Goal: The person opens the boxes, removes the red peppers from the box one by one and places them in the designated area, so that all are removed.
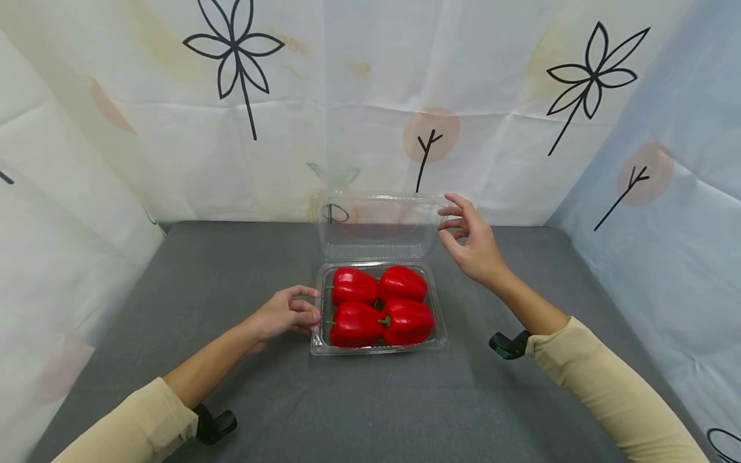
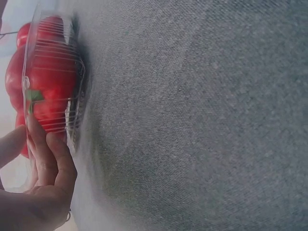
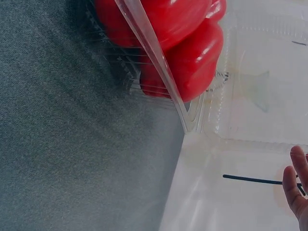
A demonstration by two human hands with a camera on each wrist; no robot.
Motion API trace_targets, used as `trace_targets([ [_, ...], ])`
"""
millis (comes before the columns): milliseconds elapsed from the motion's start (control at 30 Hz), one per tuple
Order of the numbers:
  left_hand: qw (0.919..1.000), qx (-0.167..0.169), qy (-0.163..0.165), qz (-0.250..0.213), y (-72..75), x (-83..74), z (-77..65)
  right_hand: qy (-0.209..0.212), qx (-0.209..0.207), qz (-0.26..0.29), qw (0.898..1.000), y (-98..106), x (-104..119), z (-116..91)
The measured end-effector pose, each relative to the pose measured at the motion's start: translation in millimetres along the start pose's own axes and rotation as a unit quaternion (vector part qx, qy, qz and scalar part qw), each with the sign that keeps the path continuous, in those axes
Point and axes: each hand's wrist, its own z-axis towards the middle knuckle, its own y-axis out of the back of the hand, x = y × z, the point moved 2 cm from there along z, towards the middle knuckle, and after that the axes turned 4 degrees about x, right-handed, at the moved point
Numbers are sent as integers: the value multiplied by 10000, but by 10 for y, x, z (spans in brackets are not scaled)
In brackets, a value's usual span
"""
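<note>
A clear plastic clamshell container (image 1: 379, 351) rests on the table with its lid (image 1: 379, 233) raised and leaning back. Several red bell peppers (image 1: 408, 321) fill its base, some with green stems showing. My left hand (image 1: 285, 314) pinches the base's left rim; in the left wrist view the thumb lies on one side of the rim and the fingertips (image 2: 53, 139) on the other. My right hand (image 1: 471, 243) is raised beside the lid's right edge, fingers spread and gently bent. Whether those fingertips touch the lid, I cannot tell.
A dark grey cloth (image 1: 370, 411) covers the table. Behind it hangs a pale curtain (image 1: 370, 96) with leaf and flower prints, close to the lid. More patterned cloth stands at both sides. Each wrist wears a black camera mount (image 1: 214, 424).
</note>
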Motion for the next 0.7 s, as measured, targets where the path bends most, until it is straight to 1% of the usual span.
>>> trace_targets([
  [67, 10000, 39, -1, -2, -5, 6, -4, 38, -4, -69, 10000, -10, -24, 10],
  [233, 9999, 130, -31, 14, -21, 25, -23, 127, -43, -90, 9999, -59, -326, 48],
  [333, 9998, 184, -58, 0, -31, 36, -31, 81, -56, -48, 9999, -80, -489, 63],
  [467, 9996, 249, -113, -20, -49, 46, -37, -15, -9, -83, 10000, -103, -581, 51],
  [700, 9997, 212, -125, -33, -61, 51, -39, -118, 104, -276, 9995, -149, -650, 27],
])
